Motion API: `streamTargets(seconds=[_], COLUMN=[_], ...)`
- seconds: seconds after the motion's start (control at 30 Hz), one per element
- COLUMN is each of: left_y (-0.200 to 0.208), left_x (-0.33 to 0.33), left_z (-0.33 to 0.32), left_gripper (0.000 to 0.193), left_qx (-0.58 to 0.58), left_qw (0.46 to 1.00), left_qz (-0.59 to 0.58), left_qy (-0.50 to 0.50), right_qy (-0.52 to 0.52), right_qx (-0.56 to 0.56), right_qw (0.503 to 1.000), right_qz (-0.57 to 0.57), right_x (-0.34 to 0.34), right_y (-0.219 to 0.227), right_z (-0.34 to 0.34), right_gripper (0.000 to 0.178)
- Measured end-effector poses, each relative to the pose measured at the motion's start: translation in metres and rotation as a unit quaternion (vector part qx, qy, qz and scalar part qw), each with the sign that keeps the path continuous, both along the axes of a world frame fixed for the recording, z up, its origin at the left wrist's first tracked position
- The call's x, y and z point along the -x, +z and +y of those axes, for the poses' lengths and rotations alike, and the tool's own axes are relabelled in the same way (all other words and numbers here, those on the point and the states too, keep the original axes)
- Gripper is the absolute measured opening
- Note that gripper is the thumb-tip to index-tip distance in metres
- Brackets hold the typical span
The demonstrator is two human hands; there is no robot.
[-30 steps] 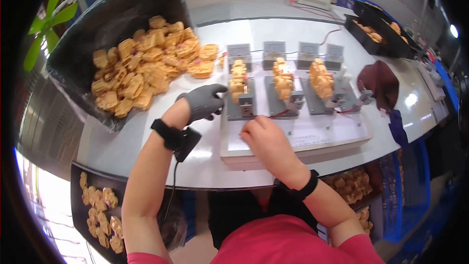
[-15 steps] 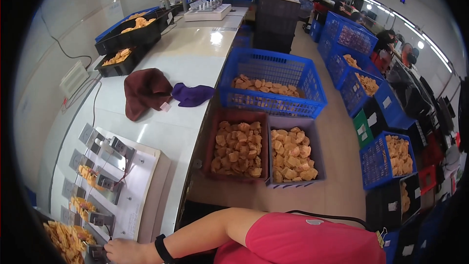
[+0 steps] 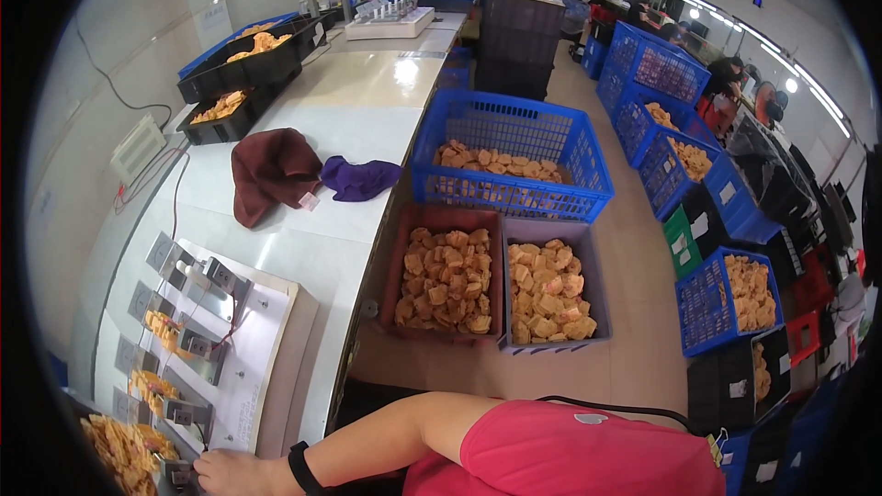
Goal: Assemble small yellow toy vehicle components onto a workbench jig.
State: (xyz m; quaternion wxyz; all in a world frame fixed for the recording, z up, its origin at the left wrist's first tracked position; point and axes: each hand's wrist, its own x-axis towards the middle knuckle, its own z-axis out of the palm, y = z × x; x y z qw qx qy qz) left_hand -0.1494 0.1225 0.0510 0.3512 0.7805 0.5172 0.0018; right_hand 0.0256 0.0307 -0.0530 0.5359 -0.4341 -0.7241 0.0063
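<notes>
My right hand is at the lower left edge, with a black wristband on its wrist. Its fingers are curled and closed against the nearest grey metal holder of a white test fixture. What they grip, if anything, is hidden. Small orange-yellow wired parts hang at the middle holders, while a white piece sits at the farthest one. Beside the hand lies a heap of orange-yellow parts, cut off by the picture's rim. My left hand is out of view.
A brown cloth and a purple cloth lie on the white bench. Right of the bench stand a blue crate, a red-brown bin and a grey bin, all holding orange-yellow parts. Black trays stand farther along.
The view has shifted very slightly. My right hand stays at the nearest holder, and nothing else has visibly moved.
</notes>
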Motion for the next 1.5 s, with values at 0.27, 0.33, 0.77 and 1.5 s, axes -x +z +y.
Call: streamTargets(seconds=[0.27,0.33,0.77,1.5], left_y=[-0.007,-0.010,-0.001,0.004], left_x=[0.005,0.011,0.000,0.000], left_z=[0.008,0.011,0.001,-0.002], left_gripper=[0.042,0.041,0.039,0.045], left_qx=[-0.013,-0.017,0.015,0.034], left_qw=[0.999,0.999,1.000,0.999], left_qz=[-0.010,-0.010,-0.014,-0.009], left_qy=[-0.032,-0.031,0.022,0.001], right_qy=[0.003,0.006,0.000,0.081], right_qx=[-0.010,-0.010,-0.004,0.033], right_qw=[1.000,1.000,1.000,0.991], right_qz=[0.012,0.013,-0.010,0.101], right_x=[-0.002,-0.003,-0.007,-0.016], right_y=[0.003,0.005,0.009,0.023], right_z=[-0.003,-0.004,-0.010,-0.015], right_gripper=[0.007,0.007,0.006,0.017])
